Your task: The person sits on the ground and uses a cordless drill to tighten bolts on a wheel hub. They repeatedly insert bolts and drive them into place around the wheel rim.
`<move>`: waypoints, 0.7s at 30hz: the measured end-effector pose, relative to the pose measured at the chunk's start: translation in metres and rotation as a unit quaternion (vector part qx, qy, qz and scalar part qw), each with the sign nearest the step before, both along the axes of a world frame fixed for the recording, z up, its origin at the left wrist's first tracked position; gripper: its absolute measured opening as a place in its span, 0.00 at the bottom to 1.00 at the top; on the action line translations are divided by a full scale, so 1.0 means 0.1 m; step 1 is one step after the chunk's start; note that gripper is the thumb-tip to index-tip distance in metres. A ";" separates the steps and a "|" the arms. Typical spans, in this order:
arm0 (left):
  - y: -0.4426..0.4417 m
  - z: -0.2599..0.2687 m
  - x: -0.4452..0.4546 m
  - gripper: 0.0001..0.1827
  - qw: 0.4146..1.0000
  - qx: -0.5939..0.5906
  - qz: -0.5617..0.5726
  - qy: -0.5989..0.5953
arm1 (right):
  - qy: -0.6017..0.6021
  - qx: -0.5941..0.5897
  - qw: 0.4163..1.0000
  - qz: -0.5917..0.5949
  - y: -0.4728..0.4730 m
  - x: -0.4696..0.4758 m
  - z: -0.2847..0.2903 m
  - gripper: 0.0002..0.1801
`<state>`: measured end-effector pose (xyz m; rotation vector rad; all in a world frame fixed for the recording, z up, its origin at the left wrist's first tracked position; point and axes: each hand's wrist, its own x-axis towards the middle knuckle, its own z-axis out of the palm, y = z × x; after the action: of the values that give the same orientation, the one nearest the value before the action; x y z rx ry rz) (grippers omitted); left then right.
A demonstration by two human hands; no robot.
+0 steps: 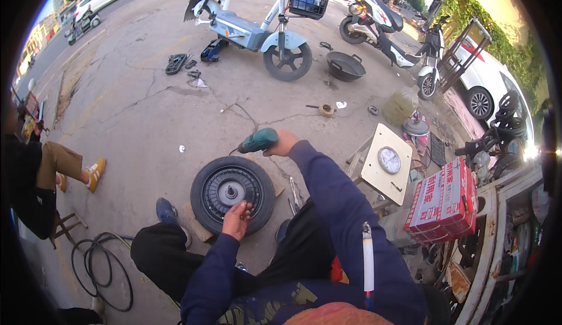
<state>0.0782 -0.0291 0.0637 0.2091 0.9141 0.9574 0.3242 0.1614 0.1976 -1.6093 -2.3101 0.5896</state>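
My right hand (283, 143) grips a green power tool (260, 140), which looks like an electric drill or screwdriver, above the far edge of a wheel. Its front end points left. The hub-motor wheel (210, 186) lies flat between my feet, axle (230, 190) upward, with a black tyre (203, 213) around it. Wooden blocks (197, 224) show under the tyre. My left hand (237, 220) is over the near side of the hub, thumb and fingers drawn together. Whether something small is between those fingers is hard to make out.
A stool (401, 173) bearing a round dish (389, 160) and a red box (441, 206) stand at right. Metal tools (294, 195) lie beside the wheel. A coiled hose (99, 276) and a seated person (57, 162) are at left; a pale-blue electric scooter (246, 29) stands ahead.
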 end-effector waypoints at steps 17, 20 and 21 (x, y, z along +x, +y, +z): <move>0.99 1.07 -0.03 0.11 0.968 0.163 0.108 -0.157 | 0.474 -0.310 0.817 -0.109 -1.22 0.02 0.63 0.19; 1.03 1.10 0.01 0.11 0.968 0.163 0.107 -0.157 | 0.460 -0.298 0.829 -0.112 -1.17 0.07 0.60 0.19; 1.03 1.08 0.01 0.11 0.973 0.162 0.095 -0.137 | 0.451 -0.295 0.835 -0.114 -1.19 0.08 0.57 0.19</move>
<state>0.0790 0.0740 0.1712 0.2613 0.5272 1.2785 0.3320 0.0426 0.2543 -1.3106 -1.2613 1.6745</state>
